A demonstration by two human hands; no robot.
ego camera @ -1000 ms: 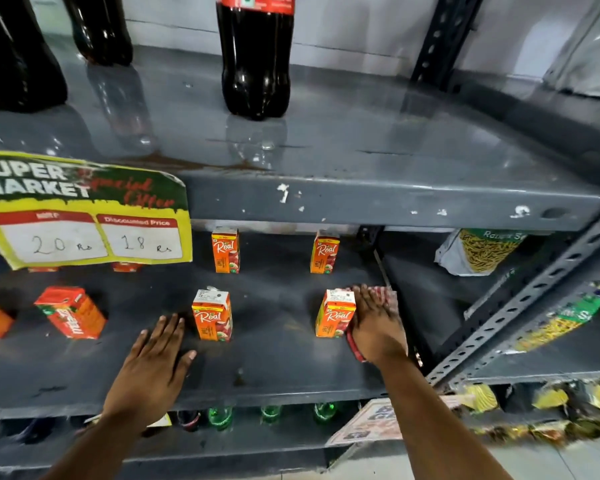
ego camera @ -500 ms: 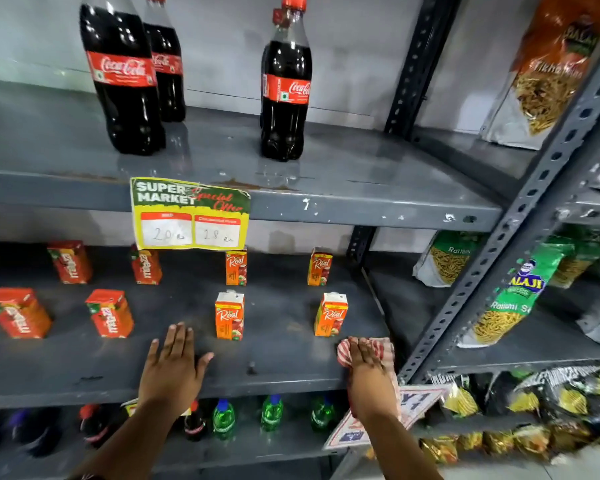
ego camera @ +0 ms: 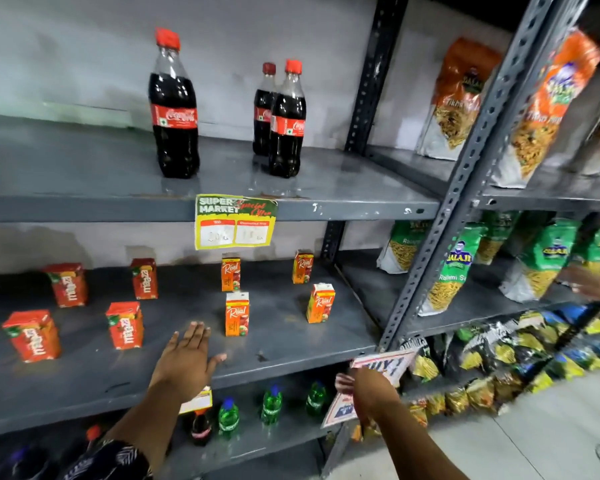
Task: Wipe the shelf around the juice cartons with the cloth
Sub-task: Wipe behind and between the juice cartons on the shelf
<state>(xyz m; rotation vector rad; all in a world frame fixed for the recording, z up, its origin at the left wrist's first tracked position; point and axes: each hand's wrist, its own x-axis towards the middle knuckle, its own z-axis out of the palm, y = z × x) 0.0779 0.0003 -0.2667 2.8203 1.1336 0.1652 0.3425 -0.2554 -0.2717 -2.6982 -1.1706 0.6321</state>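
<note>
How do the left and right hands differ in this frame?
The left hand lies flat, fingers straight, on the carton shelf; the right hand is off that shelf, below its front edge. The left holds nothing; the right holds a cloth, mostly hidden. Both arms are bare.

Both forearms are bare; a dark sleeve (ego camera: 111, 459) with a pale leaf print covers the left upper arm.
</note>
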